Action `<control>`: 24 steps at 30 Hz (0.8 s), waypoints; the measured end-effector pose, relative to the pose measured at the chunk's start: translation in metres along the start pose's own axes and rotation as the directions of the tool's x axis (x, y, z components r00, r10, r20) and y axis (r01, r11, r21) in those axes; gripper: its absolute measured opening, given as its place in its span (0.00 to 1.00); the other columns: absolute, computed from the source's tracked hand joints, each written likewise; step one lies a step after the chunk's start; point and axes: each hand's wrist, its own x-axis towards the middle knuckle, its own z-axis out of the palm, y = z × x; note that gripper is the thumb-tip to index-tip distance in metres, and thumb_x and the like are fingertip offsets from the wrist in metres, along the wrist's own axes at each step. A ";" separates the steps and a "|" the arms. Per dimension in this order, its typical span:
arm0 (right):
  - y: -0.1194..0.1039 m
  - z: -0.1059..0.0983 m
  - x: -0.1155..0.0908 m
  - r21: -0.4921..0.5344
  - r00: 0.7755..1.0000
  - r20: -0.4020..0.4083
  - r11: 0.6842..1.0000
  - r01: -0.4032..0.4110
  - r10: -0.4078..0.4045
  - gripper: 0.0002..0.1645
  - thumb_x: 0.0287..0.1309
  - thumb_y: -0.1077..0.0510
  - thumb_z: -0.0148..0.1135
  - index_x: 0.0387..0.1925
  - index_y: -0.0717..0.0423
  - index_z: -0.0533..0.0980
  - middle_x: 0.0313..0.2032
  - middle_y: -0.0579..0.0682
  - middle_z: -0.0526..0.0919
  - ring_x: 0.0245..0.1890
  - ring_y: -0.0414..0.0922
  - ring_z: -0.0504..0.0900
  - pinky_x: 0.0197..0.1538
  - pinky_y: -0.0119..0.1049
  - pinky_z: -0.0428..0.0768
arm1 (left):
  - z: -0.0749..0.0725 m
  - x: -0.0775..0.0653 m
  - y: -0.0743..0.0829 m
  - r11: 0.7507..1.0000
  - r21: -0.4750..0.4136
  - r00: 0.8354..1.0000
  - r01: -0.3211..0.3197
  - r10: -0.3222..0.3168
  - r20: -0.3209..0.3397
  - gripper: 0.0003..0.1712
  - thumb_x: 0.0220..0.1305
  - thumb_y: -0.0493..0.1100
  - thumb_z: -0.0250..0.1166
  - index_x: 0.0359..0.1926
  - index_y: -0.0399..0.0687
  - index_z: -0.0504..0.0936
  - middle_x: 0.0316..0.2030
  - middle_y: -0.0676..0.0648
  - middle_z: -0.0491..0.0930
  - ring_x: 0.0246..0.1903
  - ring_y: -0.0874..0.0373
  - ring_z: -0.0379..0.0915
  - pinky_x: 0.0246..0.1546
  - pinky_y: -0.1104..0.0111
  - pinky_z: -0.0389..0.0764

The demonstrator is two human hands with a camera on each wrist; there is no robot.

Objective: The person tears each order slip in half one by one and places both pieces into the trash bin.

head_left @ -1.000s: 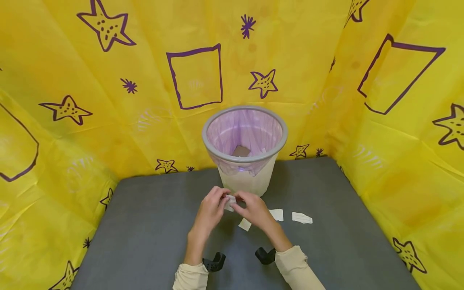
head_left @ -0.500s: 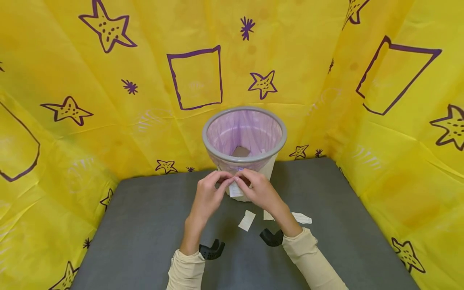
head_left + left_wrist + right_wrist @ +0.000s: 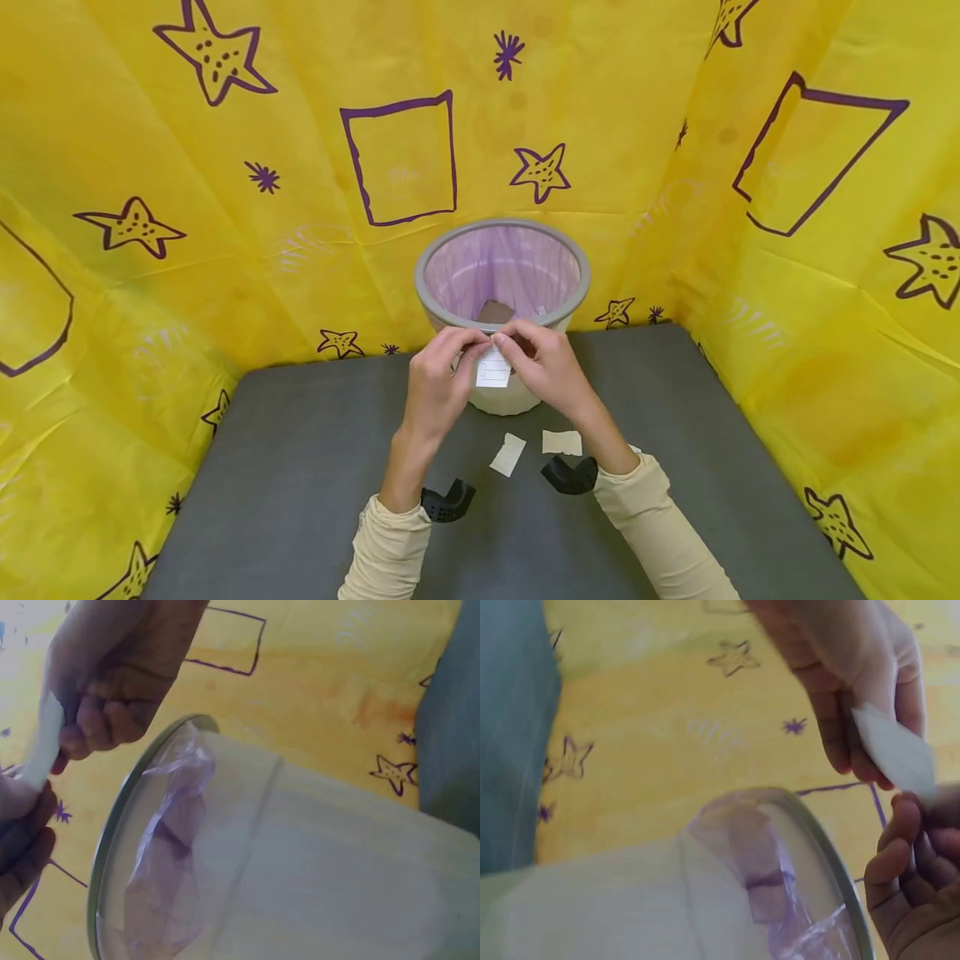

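Note:
A small piece of white lined paper (image 3: 492, 371) hangs by its upper edge between my two hands. My left hand (image 3: 437, 379) pinches it from the left with thumb and fingertips. From the right, my right hand (image 3: 553, 371) pinches the same edge, the fingertips of both hands close together. Both hands are in front of the near rim of a pale waste bin (image 3: 504, 402), overlapping it in the head view. In the left wrist view the paper (image 3: 46, 746) appears nearly edge-on beside the rim; the right wrist view shows its flat side (image 3: 895, 750).
Two torn paper scraps lie on the dark grey table (image 3: 300, 467): one scrap (image 3: 508, 455) nearer, the other (image 3: 562, 442) beside my right forearm. A purple liner (image 3: 525, 267) lines the bin, with a brown piece (image 3: 495, 312) inside. Yellow patterned cloth (image 3: 300, 275) surrounds the table.
Both hands have risen from the bin's base toward its rim, carrying the paper, which now hangs face-on. My right forearm now covers the table spot where a third scrap lay.

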 end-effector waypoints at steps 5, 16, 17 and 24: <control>-0.003 0.000 0.001 0.044 0.997 -0.029 0.997 -0.064 0.065 0.05 0.64 0.65 0.58 0.34 0.62 0.80 0.18 0.51 0.75 0.17 0.34 0.64 0.21 0.27 0.64 | 0.003 -0.002 0.003 1.000 -0.019 0.995 -0.017 0.015 -0.095 0.03 0.56 0.34 0.70 0.32 0.39 0.85 0.29 0.45 0.84 0.28 0.56 0.79 0.34 0.74 0.80; -0.002 0.001 -0.001 -0.103 0.976 -0.213 0.992 -0.071 0.048 0.05 0.63 0.64 0.60 0.34 0.64 0.79 0.22 0.53 0.78 0.22 0.38 0.71 0.25 0.25 0.70 | -0.002 -0.005 0.002 0.967 -0.210 0.968 0.145 -0.183 -0.174 0.05 0.54 0.34 0.70 0.32 0.37 0.84 0.28 0.43 0.83 0.29 0.60 0.79 0.39 0.77 0.81; -0.002 0.001 -0.001 -0.113 0.973 -0.224 0.991 -0.071 0.044 0.05 0.63 0.64 0.60 0.34 0.64 0.79 0.23 0.53 0.78 0.22 0.39 0.71 0.26 0.25 0.70 | -0.003 -0.006 0.002 0.959 -0.231 0.963 0.162 -0.205 -0.177 0.05 0.54 0.34 0.70 0.33 0.36 0.84 0.28 0.42 0.83 0.29 0.61 0.79 0.39 0.77 0.81; 0.006 -0.007 0.000 -0.203 0.960 -0.275 0.979 -0.011 -0.046 0.07 0.63 0.64 0.61 0.33 0.66 0.79 0.22 0.55 0.79 0.22 0.41 0.72 0.26 0.25 0.71 | -0.013 -0.005 -0.003 0.903 -0.331 0.920 0.273 -0.347 -0.185 0.06 0.56 0.31 0.69 0.35 0.30 0.83 0.28 0.45 0.83 0.28 0.66 0.78 0.34 0.79 0.80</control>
